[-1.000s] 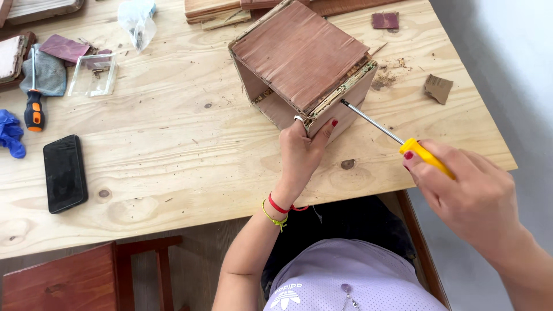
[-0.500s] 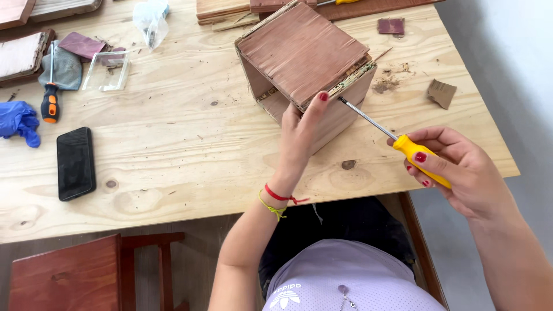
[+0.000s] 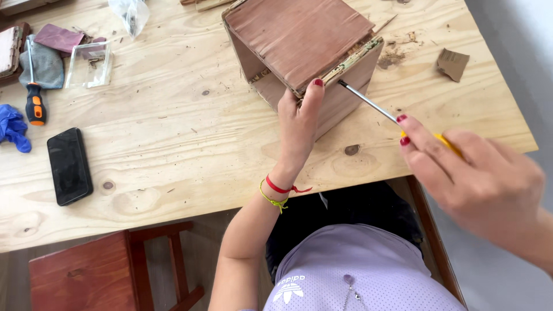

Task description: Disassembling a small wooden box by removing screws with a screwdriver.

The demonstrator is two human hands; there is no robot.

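The left hand is pressed flat, fingers extended, against the near face of a brown wooden box, nothing being gripped. A yellow-handled screwdriver is clasped in the closed right hand, its tip set at the box's layered edge just beside the left fingertips. Well to the left, a black phone and an orange-handled screwdriver are laid on the wooden table.

bright, even daylight, soft faint shadows, no glare; the near right hand slightly blurred.
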